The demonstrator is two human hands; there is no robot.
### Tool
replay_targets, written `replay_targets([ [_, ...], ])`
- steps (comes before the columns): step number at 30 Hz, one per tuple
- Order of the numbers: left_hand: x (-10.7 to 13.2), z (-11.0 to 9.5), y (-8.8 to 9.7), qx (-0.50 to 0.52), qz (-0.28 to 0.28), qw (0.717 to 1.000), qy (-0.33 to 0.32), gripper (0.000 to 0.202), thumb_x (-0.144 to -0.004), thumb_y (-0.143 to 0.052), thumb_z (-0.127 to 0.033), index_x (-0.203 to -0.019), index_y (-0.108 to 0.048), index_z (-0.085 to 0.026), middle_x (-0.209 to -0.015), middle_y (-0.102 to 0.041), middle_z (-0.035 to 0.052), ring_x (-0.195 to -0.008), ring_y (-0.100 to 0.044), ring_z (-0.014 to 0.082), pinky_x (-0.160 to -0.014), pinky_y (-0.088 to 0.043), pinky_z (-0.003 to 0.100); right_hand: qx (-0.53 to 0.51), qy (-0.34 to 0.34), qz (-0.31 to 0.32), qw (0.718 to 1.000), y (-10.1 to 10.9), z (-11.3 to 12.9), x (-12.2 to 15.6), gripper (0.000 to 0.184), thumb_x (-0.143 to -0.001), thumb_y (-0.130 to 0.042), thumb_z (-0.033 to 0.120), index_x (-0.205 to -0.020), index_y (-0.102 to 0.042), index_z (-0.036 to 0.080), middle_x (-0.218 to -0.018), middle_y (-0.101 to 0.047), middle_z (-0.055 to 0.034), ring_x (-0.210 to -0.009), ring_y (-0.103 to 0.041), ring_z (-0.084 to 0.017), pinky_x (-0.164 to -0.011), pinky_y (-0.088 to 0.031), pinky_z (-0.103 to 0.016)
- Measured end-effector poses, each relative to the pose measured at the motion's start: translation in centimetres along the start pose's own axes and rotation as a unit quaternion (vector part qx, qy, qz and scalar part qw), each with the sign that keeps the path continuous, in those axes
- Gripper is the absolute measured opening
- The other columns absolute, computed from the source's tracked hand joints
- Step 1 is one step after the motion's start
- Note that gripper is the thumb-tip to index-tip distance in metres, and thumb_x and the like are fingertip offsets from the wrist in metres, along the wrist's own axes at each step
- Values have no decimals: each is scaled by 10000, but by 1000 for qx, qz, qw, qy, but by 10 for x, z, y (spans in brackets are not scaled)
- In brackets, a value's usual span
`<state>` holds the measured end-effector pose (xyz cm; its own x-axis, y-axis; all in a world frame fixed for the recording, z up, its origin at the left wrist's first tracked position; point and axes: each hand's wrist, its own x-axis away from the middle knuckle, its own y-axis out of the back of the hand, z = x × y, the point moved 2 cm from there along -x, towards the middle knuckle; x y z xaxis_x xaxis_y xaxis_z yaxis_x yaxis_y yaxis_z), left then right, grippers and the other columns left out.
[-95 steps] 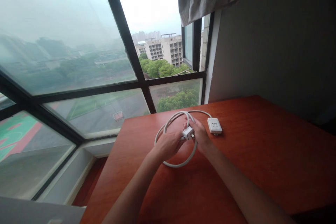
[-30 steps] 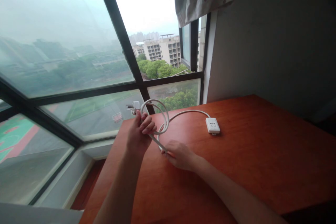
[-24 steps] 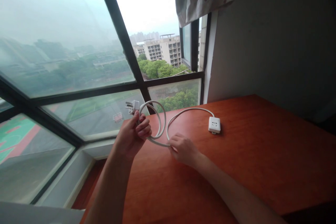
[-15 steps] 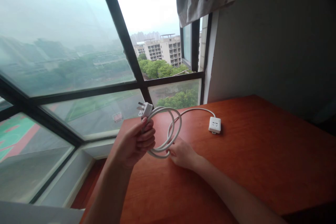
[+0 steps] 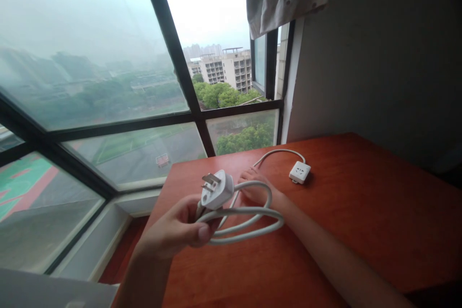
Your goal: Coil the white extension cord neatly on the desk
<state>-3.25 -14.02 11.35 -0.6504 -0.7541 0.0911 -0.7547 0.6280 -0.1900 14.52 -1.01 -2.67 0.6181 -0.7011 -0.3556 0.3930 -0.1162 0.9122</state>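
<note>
Coils of white cord (image 5: 249,224) had grown from one loop to several and come nearer me, off the table (image 5: 361,211). My left hand (image 5: 173,233) clenched them below the plug (image 5: 216,190); my right hand (image 5: 258,192) pinched the run toward the socket block (image 5: 299,172), resting farther along.

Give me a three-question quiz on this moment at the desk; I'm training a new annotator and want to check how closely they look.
1. True or false: the plug lies flat on the table.
2. Which hand grips the coiled white cable? A. left hand B. right hand C. neither
3. What white thing sits on the table at the cable's far end?

Key
1. False: it is lifted off the table, prongs up and toward the window.
2. A. The right hand rests farther back on the table, by the cable.
3. The socket block.
</note>
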Motion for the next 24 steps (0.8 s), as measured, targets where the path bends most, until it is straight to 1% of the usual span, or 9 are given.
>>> replay_targets([
  [2,1,-2,7,-77,-73,994,10,360,-757,-746,-440,-820,-594,-120,-619,-371,-39,-484,-238,34,-422,-148,182,35,5,32,999,14,-16,-9,179,-896,-561,292,-909,-708,191,-986,-674,-108,-943,-592,-239,-933,-392,-367],
  [4,2,-3,15,-137,-123,983,15,339,-805,-699,-438,-863,-607,-118,-622,-370,-37,-506,-261,48,-435,-167,187,52,-1,70,996,30,-32,-18,212,-901,-556,327,-918,-710,182,-968,-680,-112,-884,-606,-218,-819,-411,-307],
  [7,0,-1,29,-165,-147,975,15,337,-840,-649,-454,-776,-545,-140,-602,-338,-48,-509,-263,56,-439,-172,193,56,-30,112,992,51,-57,-33,265,-897,-549,377,-844,-717,179,-915,-696,-98,-822,-603,-190,-673,-373,-258],
  [9,-3,4,38,-150,-149,977,21,367,-848,-632,-461,-711,-472,-160,-581,-310,-61,-492,-236,53,-431,-161,195,21,-58,161,985,62,-71,-43,305,-861,-584,445,-761,-709,186,-791,-684,-57,-706,-567,-160,-584,-318,-250],
  [12,-13,13,46,-145,-155,977,27,389,-845,-626,-475,-690,-442,-169,-566,-324,-63,-479,-249,54,-427,-173,194,-51,-75,204,975,77,-80,-59,360,-804,-622,498,-653,-663,174,-603,-580,4,-580,-471,-123,-527,-252,-251],
  [17,-33,24,44,-99,-201,974,-8,407,-805,-676,-477,-695,-434,-169,-569,-338,-66,-472,-262,46,-428,-187,178,-164,-106,164,967,104,-68,-76,403,-766,-630,529,-597,-598,165,-515,-436,43,-520,-385,-96,-496,-236,-242],
  [21,-38,27,47,25,-246,967,-54,402,-807,-689,-446,-707,-411,-174,-545,-263,-97,-440,-202,27,-415,-167,155,-251,-139,165,944,111,-60,-75,406,-820,-573,540,-719,-643,153,-543,-481,32,-507,-406,-89,-488,-265,-225],
  [22,-38,27,48,51,-256,963,-69,384,-808,-692,-433,-722,-425,-171,-540,-252,-102,-430,-193,24,-410,-165,152,-244,-143,158,946,111,-61,-74,388,-837,-563,515,-741,-653,150,-566,-513,20,-523,-430,-92,-498,-278,-221],
  [24,-38,25,51,86,-273,953,-101,347,-810,-699,-403,-755,-452,-165,-537,-257,-107,-412,-193,17,-402,-172,146,-171,-138,118,968,109,-64,-73,333,-854,-571,447,-735,-661,149,-637,-584,-10,-591,-488,-105,-534,-297,-219],
])
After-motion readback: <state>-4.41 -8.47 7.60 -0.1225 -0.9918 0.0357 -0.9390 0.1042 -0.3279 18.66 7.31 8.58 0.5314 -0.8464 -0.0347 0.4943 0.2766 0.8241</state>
